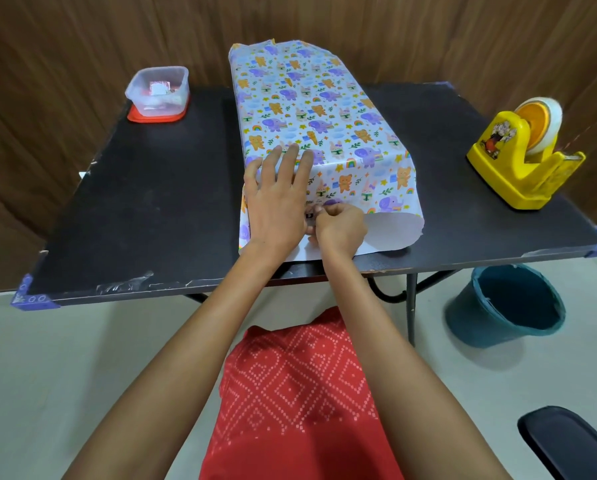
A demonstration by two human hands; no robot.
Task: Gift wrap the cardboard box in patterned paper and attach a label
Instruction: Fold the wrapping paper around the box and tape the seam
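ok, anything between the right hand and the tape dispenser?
Only the loose open end of the wrapping paper, just right of the right hand; beyond it, bare table up to the tape dispenser.

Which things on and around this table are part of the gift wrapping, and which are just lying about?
Part of the job: wrapping paper, left hand flat on it, right hand pinching its near edge, tape dispenser, and probably the plastic tub of small bits, contents unclear.
Just lying about: bucket on the floor, chair at the lower right.
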